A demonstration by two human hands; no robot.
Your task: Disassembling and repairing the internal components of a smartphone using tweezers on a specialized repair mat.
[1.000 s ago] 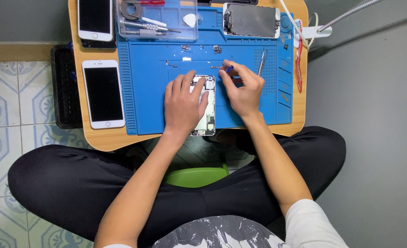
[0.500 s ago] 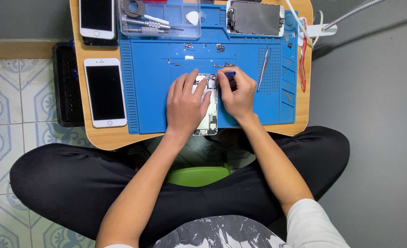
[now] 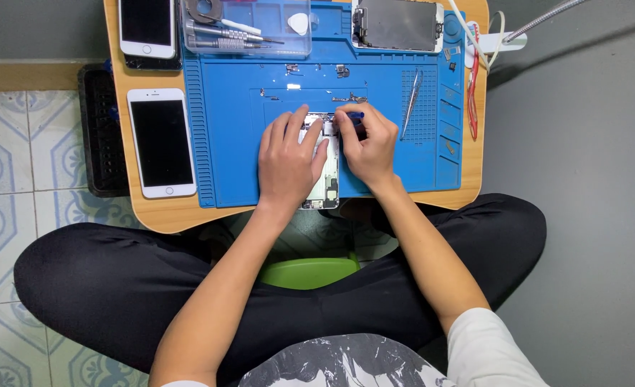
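Observation:
An opened phone body (image 3: 326, 183) lies upright in the middle of the blue work mat (image 3: 231, 150). My left hand (image 3: 287, 161) rests flat on its left side and holds it down. My right hand (image 3: 369, 143) is closed around a small blue-handled screwdriver (image 3: 355, 115), whose tip points at the phone's top end. Most of the phone's inside is hidden under my fingers. Tiny screws and metal parts (image 3: 349, 98) lie on the mat just beyond the phone.
The mat sits on a small wooden lap table (image 3: 161, 213). Two white phones (image 3: 161, 142) (image 3: 147, 27) lie at the left. A clear tray with tools (image 3: 246, 29) and a detached screen (image 3: 397, 25) sit at the far edge. Tweezers (image 3: 410, 104) lie to the right.
My right hand has moved left with the screwdriver, from beside the phone to its top end. The left hand has stayed on the phone.

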